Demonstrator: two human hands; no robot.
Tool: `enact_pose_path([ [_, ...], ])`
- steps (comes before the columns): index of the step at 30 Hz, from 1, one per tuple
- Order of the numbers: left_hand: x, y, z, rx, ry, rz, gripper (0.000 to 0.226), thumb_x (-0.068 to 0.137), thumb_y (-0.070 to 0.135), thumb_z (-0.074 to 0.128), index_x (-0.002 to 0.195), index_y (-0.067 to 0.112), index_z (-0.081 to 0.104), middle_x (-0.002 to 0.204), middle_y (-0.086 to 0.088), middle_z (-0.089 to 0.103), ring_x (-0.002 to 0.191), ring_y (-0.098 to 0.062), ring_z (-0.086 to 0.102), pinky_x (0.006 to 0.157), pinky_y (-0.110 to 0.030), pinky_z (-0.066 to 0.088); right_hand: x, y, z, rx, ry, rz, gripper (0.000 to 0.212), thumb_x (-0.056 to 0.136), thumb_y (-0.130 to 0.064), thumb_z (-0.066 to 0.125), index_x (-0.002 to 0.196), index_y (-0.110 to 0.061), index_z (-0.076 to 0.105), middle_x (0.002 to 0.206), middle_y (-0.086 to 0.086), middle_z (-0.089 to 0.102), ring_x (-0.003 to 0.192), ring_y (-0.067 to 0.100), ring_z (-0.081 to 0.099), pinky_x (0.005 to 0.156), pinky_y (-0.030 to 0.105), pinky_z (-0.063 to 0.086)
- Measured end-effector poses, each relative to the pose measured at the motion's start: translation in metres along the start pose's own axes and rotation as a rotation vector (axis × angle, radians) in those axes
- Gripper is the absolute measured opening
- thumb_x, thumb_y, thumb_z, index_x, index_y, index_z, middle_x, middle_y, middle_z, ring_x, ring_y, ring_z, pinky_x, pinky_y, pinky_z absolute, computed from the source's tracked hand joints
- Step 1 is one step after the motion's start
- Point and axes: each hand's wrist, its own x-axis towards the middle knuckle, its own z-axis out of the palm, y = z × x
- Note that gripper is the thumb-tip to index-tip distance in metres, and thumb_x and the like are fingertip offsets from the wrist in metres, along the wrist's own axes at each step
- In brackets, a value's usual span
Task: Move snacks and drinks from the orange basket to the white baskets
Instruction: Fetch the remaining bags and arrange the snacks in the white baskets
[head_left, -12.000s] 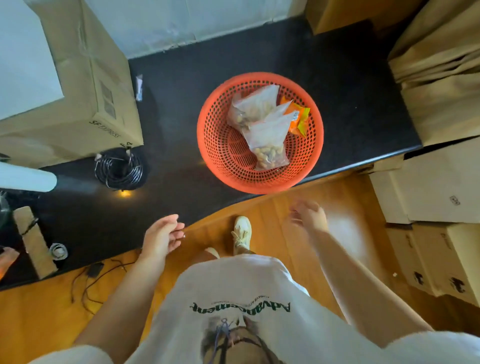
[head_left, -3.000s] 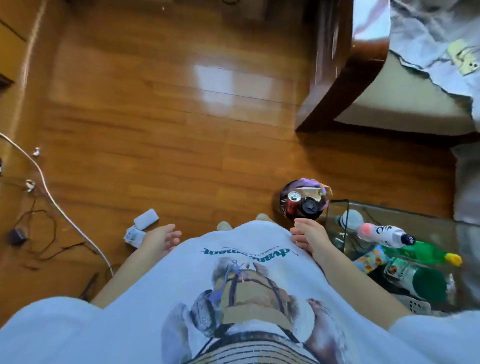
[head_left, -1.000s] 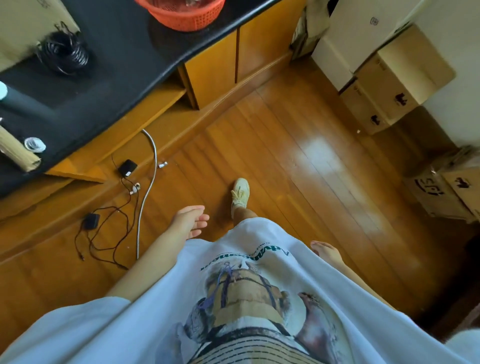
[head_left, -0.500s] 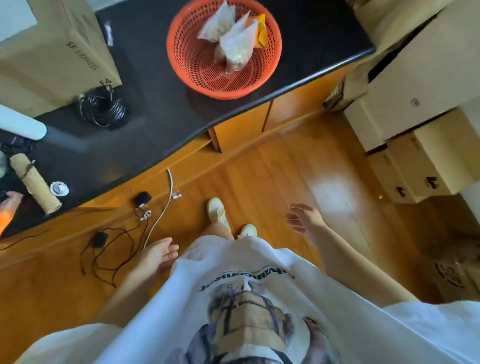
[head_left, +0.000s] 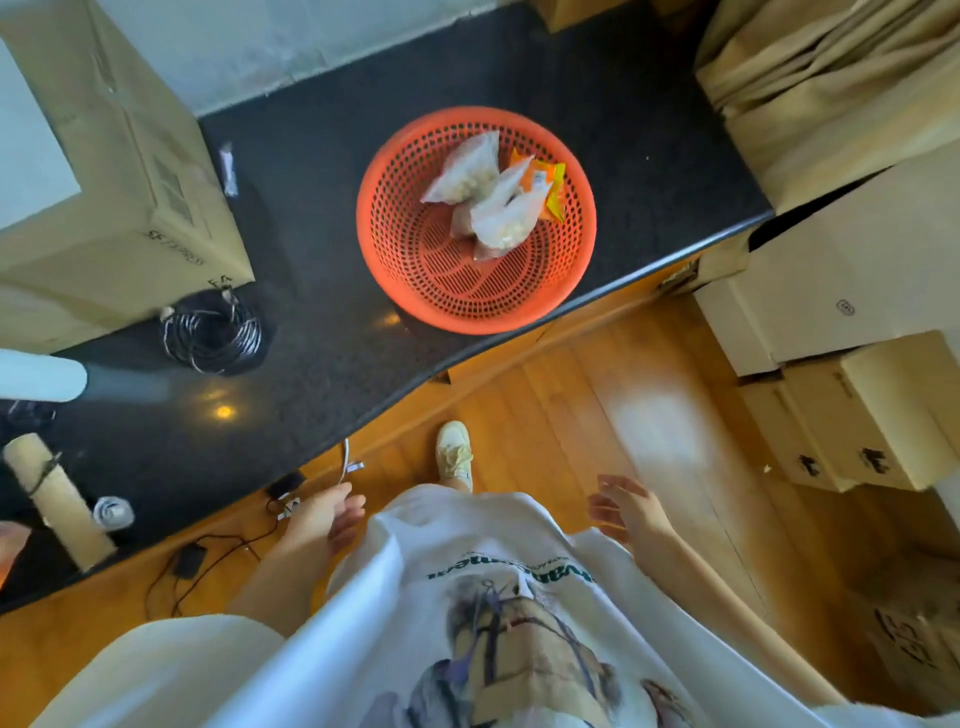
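Note:
The round orange basket stands on the black counter, close to its front edge. Inside lie two clear snack bags and an orange snack packet against the far right wall. My left hand hangs low beside my white shirt, fingers loosely curled, holding nothing. My right hand is raised slightly over the wooden floor, fingers spread and empty. Both hands are well short of the basket. No white basket is in view.
A large cardboard box and a black cable coil sit on the counter's left. A rolled mat and tape roll lie lower left. Stacked boxes stand on the right. Cables trail on the floor.
I have stepped closer to the counter, so the orange basket now sits nearer and more central. Both hands stay empty; the right one has lifted a little.

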Motion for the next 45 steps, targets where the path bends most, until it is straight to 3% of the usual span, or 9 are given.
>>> enact_pose_path([
  [4, 0.004, 0.079, 0.034, 0.019, -0.067, 0.185, 0.033, 0.097, 0.021, 0.046, 0.126, 0.010, 0.052, 0.118, -0.011, 0.061, 0.105, -0.023, 0.057, 0.091, -0.033, 0.042, 0.002, -0.014, 0.003, 0.095, 0.068, 0.034, 0.020, 0.091, -0.005, 0.051, 0.108, -0.007, 0.060, 0.074, 0.008, 0.062, 0.062, 0.020, 0.055, 0.054, 0.024, 0.041],
  [10, 0.013, 0.173, 0.094, 0.017, -0.282, 0.386, 0.024, 0.097, 0.018, 0.045, 0.118, 0.016, 0.057, 0.098, -0.003, 0.067, 0.092, -0.018, 0.064, 0.075, -0.030, 0.050, 0.005, -0.090, 0.030, 0.371, -0.010, -0.096, 0.015, 0.093, -0.002, 0.047, 0.097, -0.008, 0.060, 0.068, 0.006, 0.066, 0.058, 0.014, 0.063, 0.055, 0.021, 0.054],
  [15, 0.054, 0.213, 0.154, -0.147, -0.382, 0.300, 0.025, 0.097, 0.019, 0.044, 0.120, 0.015, 0.054, 0.102, -0.002, 0.066, 0.096, -0.015, 0.064, 0.074, -0.028, 0.050, 0.037, -0.181, 0.081, 0.485, -0.220, -0.242, 0.015, 0.092, -0.005, 0.048, 0.095, -0.014, 0.059, 0.070, 0.001, 0.068, 0.070, 0.014, 0.065, 0.068, 0.023, 0.055],
  [23, 0.120, 0.250, 0.229, -0.020, -0.116, 0.453, 0.045, 0.090, 0.007, 0.051, 0.133, 0.018, 0.043, 0.116, -0.004, 0.055, 0.096, -0.013, 0.056, 0.072, -0.024, 0.049, 0.147, -0.256, 0.138, 0.290, -0.132, -0.331, 0.029, 0.090, -0.002, 0.051, 0.116, -0.013, 0.051, 0.111, 0.004, 0.055, 0.100, 0.017, 0.056, 0.084, 0.025, 0.048],
  [29, 0.145, 0.276, 0.242, 0.148, -0.042, 0.790, 0.058, 0.084, 0.007, 0.062, 0.136, 0.017, 0.039, 0.125, -0.005, 0.057, 0.102, -0.016, 0.059, 0.099, -0.043, 0.047, 0.181, -0.269, 0.149, -0.119, -0.070, -0.517, 0.060, 0.077, 0.016, 0.043, 0.131, -0.011, 0.041, 0.108, 0.002, 0.056, 0.105, 0.020, 0.053, 0.091, 0.040, 0.045],
  [32, 0.158, 0.279, 0.248, 0.199, -0.041, 0.882, 0.062, 0.081, 0.009, 0.067, 0.137, 0.014, 0.040, 0.130, -0.010, 0.056, 0.117, -0.022, 0.056, 0.101, -0.044, 0.046, 0.191, -0.271, 0.155, -0.135, -0.084, -0.583, 0.058, 0.074, 0.018, 0.051, 0.125, -0.008, 0.042, 0.094, -0.008, 0.053, 0.105, 0.018, 0.052, 0.087, 0.032, 0.045],
  [36, 0.165, 0.285, 0.252, 0.238, -0.080, 0.935, 0.065, 0.078, 0.015, 0.071, 0.137, 0.013, 0.043, 0.131, -0.014, 0.054, 0.125, -0.026, 0.049, 0.107, -0.043, 0.039, 0.192, -0.273, 0.157, -0.134, -0.098, -0.665, 0.058, 0.072, 0.007, 0.069, 0.123, -0.005, 0.044, 0.120, 0.010, 0.053, 0.106, 0.014, 0.051, 0.076, 0.011, 0.042],
  [39, 0.162, 0.288, 0.253, 0.168, -0.087, 0.992, 0.042, 0.078, 0.013, 0.070, 0.119, 0.011, 0.057, 0.120, -0.014, 0.061, 0.116, -0.026, 0.056, 0.102, -0.045, 0.043, 0.192, -0.273, 0.159, -0.123, -0.062, -0.687, 0.056, 0.075, 0.002, 0.070, 0.123, -0.004, 0.043, 0.123, 0.014, 0.051, 0.101, 0.014, 0.049, 0.072, 0.004, 0.040],
  [45, 0.139, 0.294, 0.247, 0.031, -0.125, 1.000, 0.023, 0.082, 0.013, 0.065, 0.103, 0.021, 0.060, 0.107, 0.000, 0.066, 0.102, -0.008, 0.062, 0.088, -0.020, 0.049, 0.185, -0.270, 0.158, -0.252, -0.027, -0.766, 0.038, 0.075, -0.006, 0.069, 0.109, -0.004, 0.052, 0.109, 0.010, 0.052, 0.106, 0.028, 0.050, 0.091, 0.040, 0.043],
])
